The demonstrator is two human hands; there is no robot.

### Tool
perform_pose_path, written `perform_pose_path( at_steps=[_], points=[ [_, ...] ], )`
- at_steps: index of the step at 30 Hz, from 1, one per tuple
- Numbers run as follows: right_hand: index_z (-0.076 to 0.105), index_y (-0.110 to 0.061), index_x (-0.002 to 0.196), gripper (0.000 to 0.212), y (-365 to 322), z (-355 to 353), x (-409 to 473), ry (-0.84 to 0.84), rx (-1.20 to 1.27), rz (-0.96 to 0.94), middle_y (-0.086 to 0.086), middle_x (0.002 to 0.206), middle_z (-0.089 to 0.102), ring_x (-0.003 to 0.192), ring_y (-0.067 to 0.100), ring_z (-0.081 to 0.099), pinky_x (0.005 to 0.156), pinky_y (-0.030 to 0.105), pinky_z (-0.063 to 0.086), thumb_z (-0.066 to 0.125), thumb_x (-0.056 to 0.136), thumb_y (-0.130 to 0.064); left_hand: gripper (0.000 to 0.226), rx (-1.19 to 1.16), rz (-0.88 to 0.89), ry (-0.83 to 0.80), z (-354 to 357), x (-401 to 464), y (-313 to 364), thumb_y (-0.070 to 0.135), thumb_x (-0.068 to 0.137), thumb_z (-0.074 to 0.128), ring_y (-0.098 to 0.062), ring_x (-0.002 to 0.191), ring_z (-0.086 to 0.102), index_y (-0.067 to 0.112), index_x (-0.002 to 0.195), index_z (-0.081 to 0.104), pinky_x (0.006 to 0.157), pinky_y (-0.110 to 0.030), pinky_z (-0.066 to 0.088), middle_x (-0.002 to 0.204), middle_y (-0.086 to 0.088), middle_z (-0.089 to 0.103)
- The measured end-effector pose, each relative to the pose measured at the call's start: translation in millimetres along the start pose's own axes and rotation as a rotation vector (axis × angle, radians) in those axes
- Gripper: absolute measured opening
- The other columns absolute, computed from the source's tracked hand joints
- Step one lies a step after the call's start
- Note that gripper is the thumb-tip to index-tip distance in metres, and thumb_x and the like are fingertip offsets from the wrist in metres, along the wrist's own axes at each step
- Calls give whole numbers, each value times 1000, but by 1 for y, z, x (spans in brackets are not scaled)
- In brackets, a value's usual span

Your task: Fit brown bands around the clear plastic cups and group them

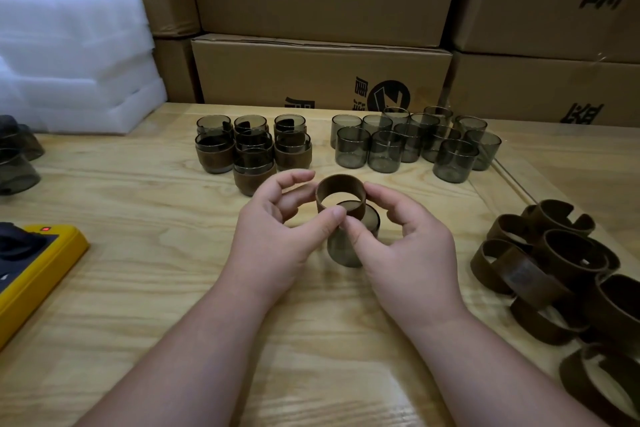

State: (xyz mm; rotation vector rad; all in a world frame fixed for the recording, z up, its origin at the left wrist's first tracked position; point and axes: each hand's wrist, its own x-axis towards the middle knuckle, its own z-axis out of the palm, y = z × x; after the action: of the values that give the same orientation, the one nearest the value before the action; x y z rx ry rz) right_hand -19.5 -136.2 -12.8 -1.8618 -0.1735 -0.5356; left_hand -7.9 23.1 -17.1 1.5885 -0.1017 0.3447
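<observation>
A brown band (340, 186) is held as a ring just above a clear smoky cup (346, 246) that stands at the table's middle. My left hand (280, 236) pinches the band's near edge with thumb and fingers. My right hand (405, 243) grips it from the right, thumb beside the left thumb. The band's lower edge overlaps the cup's rim. Several banded cups (252, 152) are grouped behind on the left. Several bare cups (415, 142) stand behind on the right.
A heap of loose brown bands (561, 274) lies at the right edge. White foam sheets (69, 59) sit at the back left. A yellow device (34, 270) lies at the left. More cups (17, 159) stand far left. Cardboard boxes (322, 73) wall the back of the wooden table (173, 270).
</observation>
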Motion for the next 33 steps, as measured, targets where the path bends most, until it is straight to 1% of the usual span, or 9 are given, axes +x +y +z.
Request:
perform_pose_path(
  at_steps=[3, 6, 11, 17, 21, 24, 27, 31, 33],
  points=[
    [72, -43, 108, 38, 0, 0, -2, 54, 8, -32, -37, 108, 67, 105, -17, 60, 84, -2, 39, 85, 78, -24, 56, -39, -13, -3, 3, -3, 1, 24, 69, 86, -5, 108, 73, 33, 120, 67, 79, -19, 59, 112, 12, 78],
    [73, -37, 111, 37, 2, 2, -2, 96, -6, -25, -37, 104, 68, 101, -18, 61, 82, 0, 43, 81, 77, -26, 53, 4, -3, -12, 6, -5, 1, 19, 71, 85, -2, 108, 72, 31, 120, 71, 75, -19, 59, 114, 9, 78],
    [73, -30, 115, 43, 4, 6, -1, 117, -12, 31, -24, 99, 72, 97, -8, 68, 84, 22, 58, 71, 72, -33, 48, 65, -8, -41, 8, -5, 3, 17, 72, 82, 4, 113, 68, 36, 115, 73, 76, -14, 57, 114, 12, 77],
    [69, -36, 97, 28, 12, 2, 4, 101, -61, 80, -29, 89, 71, 88, -9, 68, 73, 9, 52, 74, 73, -22, 49, 118, -27, -38, 13, -8, 8, 26, 69, 75, 17, 81, 68, 44, 115, 71, 70, -10, 54, 114, 18, 75],
    [66, -40, 92, 27, 13, 0, 7, 85, -82, 91, -36, 91, 68, 85, -9, 67, 69, 7, 51, 75, 73, -21, 50, 122, -50, -50, 13, -7, 7, 21, 75, 75, 15, 104, 66, 42, 121, 71, 80, -7, 52, 114, 20, 75],
    [67, -39, 91, 22, 15, 0, 8, 54, -77, 114, -35, 89, 69, 84, -8, 68, 68, 9, 51, 73, 75, -25, 49, 124, -99, -60, 12, -6, 7, 21, 80, 76, 11, 115, 64, 35, 127, 71, 100, -20, 52, 118, 16, 75],
    [67, -39, 89, 17, 18, -2, 8, 20, -47, 127, -30, 90, 71, 86, -6, 69, 73, 16, 54, 75, 80, -27, 45, 138, -108, -64, 11, -5, 8, 12, 89, 75, 9, 117, 63, 33, 129, 70, 106, -25, 50, 121, 15, 74],
    [70, -35, 88, 5, 16, -2, 7, 17, 3, 148, -23, 88, 74, 86, -5, 70, 73, 15, 55, 75, 88, -36, 36, 142, -93, -51, 10, -6, 9, 12, 96, 65, 18, 106, 63, 29, 127, 72, 88, -4, 47, 110, 24, 73],
    [70, -29, 81, 15, 13, -2, 7, 25, 29, 147, -22, 77, 72, 74, -4, 67, 64, 12, 49, 69, 93, -38, 33, 166, -91, -44, 9, -5, 10, 14, 100, 59, 22, 108, 59, 30, 126, 73, 82, 4, 41, 114, 25, 71]
  ],
)
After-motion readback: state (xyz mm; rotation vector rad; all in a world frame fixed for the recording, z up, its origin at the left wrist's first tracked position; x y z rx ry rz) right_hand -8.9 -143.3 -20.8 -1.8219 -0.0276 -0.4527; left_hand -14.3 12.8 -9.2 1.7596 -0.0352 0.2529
